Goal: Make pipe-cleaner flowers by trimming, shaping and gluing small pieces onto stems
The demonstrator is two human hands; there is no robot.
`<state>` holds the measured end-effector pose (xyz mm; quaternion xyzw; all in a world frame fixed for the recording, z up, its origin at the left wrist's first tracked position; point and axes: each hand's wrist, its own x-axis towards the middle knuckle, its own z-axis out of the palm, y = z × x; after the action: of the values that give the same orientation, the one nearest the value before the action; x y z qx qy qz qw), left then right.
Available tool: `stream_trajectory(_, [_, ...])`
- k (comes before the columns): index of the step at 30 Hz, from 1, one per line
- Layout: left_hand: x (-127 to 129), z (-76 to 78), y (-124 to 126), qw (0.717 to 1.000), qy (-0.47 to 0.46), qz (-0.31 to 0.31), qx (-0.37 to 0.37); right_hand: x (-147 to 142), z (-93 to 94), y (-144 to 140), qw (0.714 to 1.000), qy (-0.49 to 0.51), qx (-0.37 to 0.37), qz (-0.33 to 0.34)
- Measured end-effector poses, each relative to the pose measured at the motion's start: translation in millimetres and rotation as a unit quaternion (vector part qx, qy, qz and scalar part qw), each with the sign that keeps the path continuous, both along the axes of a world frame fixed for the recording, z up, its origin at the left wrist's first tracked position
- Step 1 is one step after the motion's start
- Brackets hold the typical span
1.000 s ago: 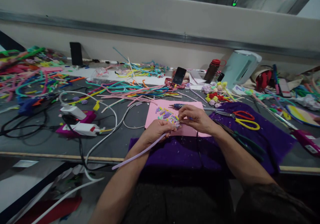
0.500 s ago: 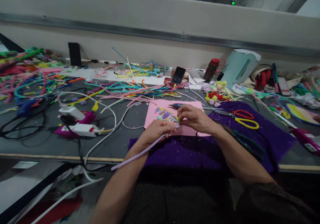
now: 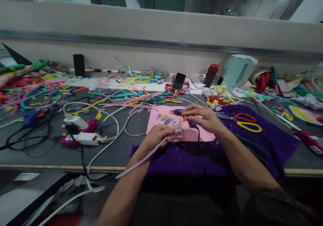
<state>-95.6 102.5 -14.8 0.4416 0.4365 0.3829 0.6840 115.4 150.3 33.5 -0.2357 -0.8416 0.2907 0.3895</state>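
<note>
My left hand (image 3: 159, 134) is closed in a pinch on a pale purple pipe cleaner (image 3: 141, 162), whose long tail runs down over my forearm. At its upper end, past my fingertips, is a small cluster of purple, yellow and white bits (image 3: 178, 127). My right hand (image 3: 203, 117) hovers over a blue glue gun (image 3: 178, 111) with an orange trigger, thumb and fingers apart around it. Part of the gun is hidden by that hand. Short cut pipe cleaner pieces (image 3: 165, 119) lie on a pink sheet (image 3: 152, 113) beneath.
Scissors (image 3: 243, 122) with red and yellow handles lie on a purple cloth (image 3: 272, 141) at right. Pipe cleaners (image 3: 136, 98) spread behind. A power strip with white plugs (image 3: 85, 137) and cables sits left. A phone (image 3: 179, 81), bottle (image 3: 211, 75) and kettle (image 3: 238, 71) stand at the back.
My right hand has left the cluster in my left hand, opened its pinch and shifted slightly right over the glue gun. My left hand still holds the pipe cleaner. The view has tilted up slightly.
</note>
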Motion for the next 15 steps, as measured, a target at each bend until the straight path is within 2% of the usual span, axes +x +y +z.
stream_trajectory(3, [0.4, 1.8, -1.7, 0.999, -0.031, 0.02, 0.01, -0.2, -0.7, 1.2, 0.997, 0.05, -0.054, -0.035])
stream_trajectory(6, [1.1, 5.0, -3.5, 0.998, -0.046, 0.042, 0.016, -5.6, -9.5, 2.5, 0.99, 0.048, -0.118, -0.058])
stream_trajectory(9, [0.6, 7.7, -4.1, 0.997, -0.057, 0.048, 0.013, -12.6, -20.9, 2.4, 0.984, 0.031, -0.169, -0.048])
stream_trajectory(15, [-3.8, 4.4, -2.2, 0.995, -0.094, 0.044, -0.004, -20.2, -34.3, 1.2, 0.986, 0.019, -0.165, 0.009])
